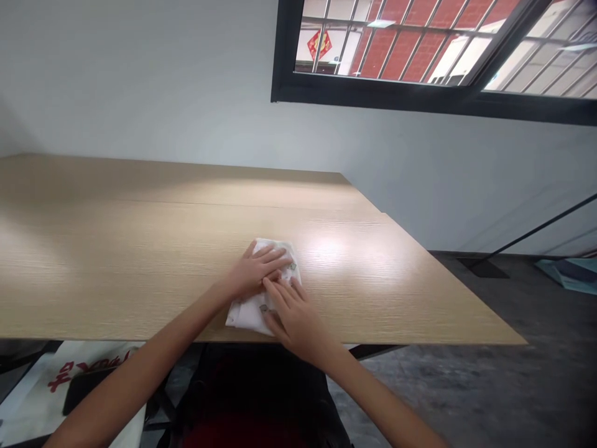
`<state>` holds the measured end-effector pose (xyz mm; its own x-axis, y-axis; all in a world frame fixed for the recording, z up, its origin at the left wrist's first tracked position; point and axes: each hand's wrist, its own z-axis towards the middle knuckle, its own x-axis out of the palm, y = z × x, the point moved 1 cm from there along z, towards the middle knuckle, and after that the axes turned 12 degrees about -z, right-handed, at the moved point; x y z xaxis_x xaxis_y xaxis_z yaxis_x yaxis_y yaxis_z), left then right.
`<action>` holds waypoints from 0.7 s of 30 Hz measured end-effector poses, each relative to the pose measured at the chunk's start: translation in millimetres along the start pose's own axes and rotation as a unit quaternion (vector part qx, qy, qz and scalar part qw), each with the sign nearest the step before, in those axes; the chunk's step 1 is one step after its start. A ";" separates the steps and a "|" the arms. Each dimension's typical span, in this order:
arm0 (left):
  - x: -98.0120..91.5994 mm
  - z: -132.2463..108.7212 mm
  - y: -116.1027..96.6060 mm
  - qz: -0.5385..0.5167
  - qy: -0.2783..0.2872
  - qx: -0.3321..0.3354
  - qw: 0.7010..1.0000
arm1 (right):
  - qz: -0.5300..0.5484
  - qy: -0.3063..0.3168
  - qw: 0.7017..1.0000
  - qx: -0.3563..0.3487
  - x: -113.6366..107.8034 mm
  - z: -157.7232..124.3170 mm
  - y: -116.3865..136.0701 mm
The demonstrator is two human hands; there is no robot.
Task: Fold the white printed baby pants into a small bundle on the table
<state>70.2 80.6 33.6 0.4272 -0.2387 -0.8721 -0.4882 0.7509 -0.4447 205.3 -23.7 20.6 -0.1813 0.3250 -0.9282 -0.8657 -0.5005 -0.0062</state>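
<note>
A folded white cloth (pixel 249 316) with small dark and greenish prints lies near the front edge of the wooden table (pixel 140 267). Across its upper part rests my left hand (pixel 255 270), palm down with the fingers stretched toward the right. My right hand (pixel 297 318) lies on the cloth's lower right side, its fingers extended and pointing up and left. The fingertips of both hands come close together over the middle of the cloth. Much of the cloth is hidden under them.
Behind the table stands a pale wall with a dark-framed window (pixel 373 90). Below the front edge at left, a dark flat object (pixel 84 389) lies on a white sheet with red writing (pixel 35 410). A thin black pole (pixel 536 227) stands on the right.
</note>
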 end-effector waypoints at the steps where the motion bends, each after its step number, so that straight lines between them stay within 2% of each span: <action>1: 2.0 6.2 5.8 0.008 0.022 0.014 1.000 | -0.002 0.022 1.000 -0.013 0.5 -6.6 5.0; 3: 2.4 22.4 20.6 0.027 0.030 0.006 0.999 | 0.001 0.057 0.998 -0.029 -1.5 -16.7 11.0; 5: 0.4 36.0 32.5 0.051 -0.001 -0.031 0.998 | 0.018 0.079 0.995 -0.052 -6.7 -23.1 11.7; 8: -1.9 33.9 31.8 0.085 -0.043 -0.052 0.994 | 0.057 0.117 0.987 -0.090 -15.6 -27.1 0.9; 10: -3.7 15.3 20.6 0.096 -0.027 -0.021 0.995 | 0.056 0.145 0.985 -0.081 -18.9 -26.5 -13.8; 11: -5.2 2.1 14.1 0.093 -0.002 -0.009 0.996 | 0.051 0.155 0.984 -0.070 -19.3 -25.8 -22.1; 14: -12.1 -43.7 -2.7 0.016 0.114 -0.028 0.993 | 0.051 0.163 0.984 -0.057 -17.3 -26.0 -40.9; 16: -16.0 -72.7 -11.4 -0.063 0.176 -0.047 0.981 | 0.068 0.152 0.983 -0.073 -15.9 -30.5 -43.6; 18: -16.7 -95.2 -19.5 -0.109 0.189 -0.037 0.975 | 0.074 0.133 0.985 -0.083 -15.8 -38.5 -39.7; 21: -12.5 -111.2 -28.9 -0.127 0.139 -0.025 0.982 | 0.082 0.106 0.987 -0.085 -19.1 -50.3 -29.8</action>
<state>-5.6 -6.6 34.6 0.3185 -0.5794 -0.7503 -0.4316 0.6160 -0.6589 258.1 -55.3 19.9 -0.1961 0.0625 -0.9786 -0.7383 -0.6662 0.1054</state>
